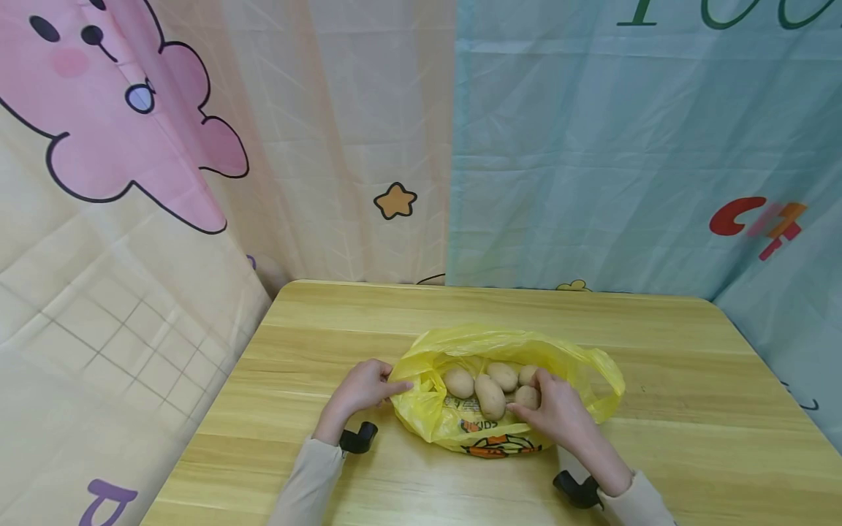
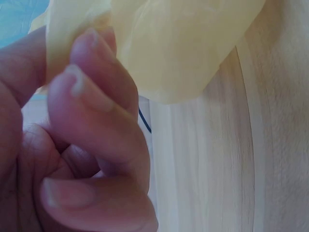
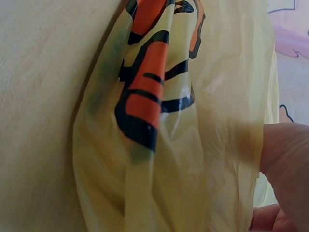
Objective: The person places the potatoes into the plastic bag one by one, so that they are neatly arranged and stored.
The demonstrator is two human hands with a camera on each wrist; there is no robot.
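Observation:
A yellow plastic bag [image 1: 447, 431] with an orange and black print lies on the table, its mouth spread wide. Inside it sit several potatoes [image 1: 490, 398], pale brown and oval. My left hand [image 1: 362, 387] pinches the bag's left rim between thumb and fingers; the left wrist view shows the thin yellow film [image 2: 169, 53] there, the other fingers curled. My right hand [image 1: 562, 413] reaches over the near right rim, thumb and fingertips around the rightmost potato [image 1: 528, 397]. In the right wrist view the bag's printed side [image 3: 145, 101] hides most of those fingers.
The bag rests on a light wooden table [image 1: 316, 321]. Its handle loop [image 1: 615, 380] sticks out at the right. Printed curtains [image 1: 579, 146] hang behind the table and along both sides. A black wrist camera mount [image 1: 358, 438] sits on each forearm.

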